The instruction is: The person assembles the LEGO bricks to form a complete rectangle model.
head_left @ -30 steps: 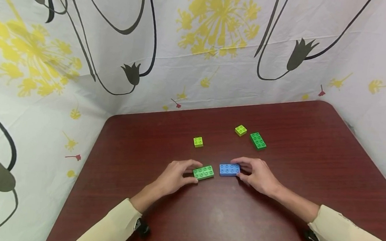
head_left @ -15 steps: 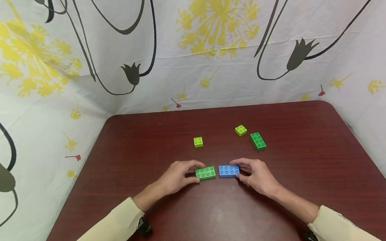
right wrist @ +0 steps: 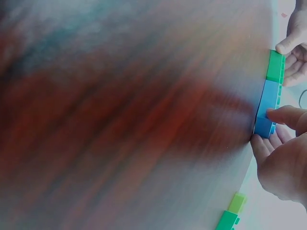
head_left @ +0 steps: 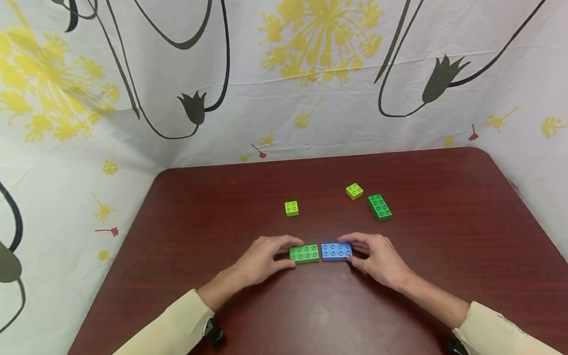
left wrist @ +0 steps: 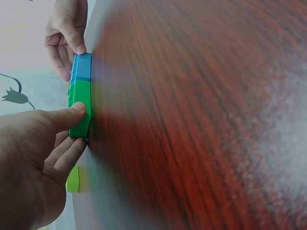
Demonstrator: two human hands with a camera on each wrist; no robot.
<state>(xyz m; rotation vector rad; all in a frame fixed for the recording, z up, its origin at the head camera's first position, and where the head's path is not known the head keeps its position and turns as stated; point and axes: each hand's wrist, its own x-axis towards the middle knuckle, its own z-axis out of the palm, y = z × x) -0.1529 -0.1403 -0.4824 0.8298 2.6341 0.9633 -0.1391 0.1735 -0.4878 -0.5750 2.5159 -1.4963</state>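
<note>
My left hand (head_left: 260,260) pinches a green toy building brick (head_left: 304,253) by its left end, thumb on the near side and fingers on the far side. Just to the right lies a blue brick (head_left: 336,251), its right end between the thumb and fingers of my right hand (head_left: 379,258). Both bricks are flat on the table, studs up, end to end in a row. A very thin gap shows between them in the head view. From the left wrist view, the green brick (left wrist: 80,108) looks close against the blue brick (left wrist: 82,67).
Beyond the hands, a lime brick (head_left: 291,208) lies on the dark red table (head_left: 211,194). Farther back to the right are a second lime brick (head_left: 354,191) and a dark green brick (head_left: 380,207). A patterned cloth (head_left: 270,103) hangs behind the table.
My left hand has slid the green brick to the right and straightened it, narrowing the gap to the blue brick. The blue brick and right hand have barely moved.
</note>
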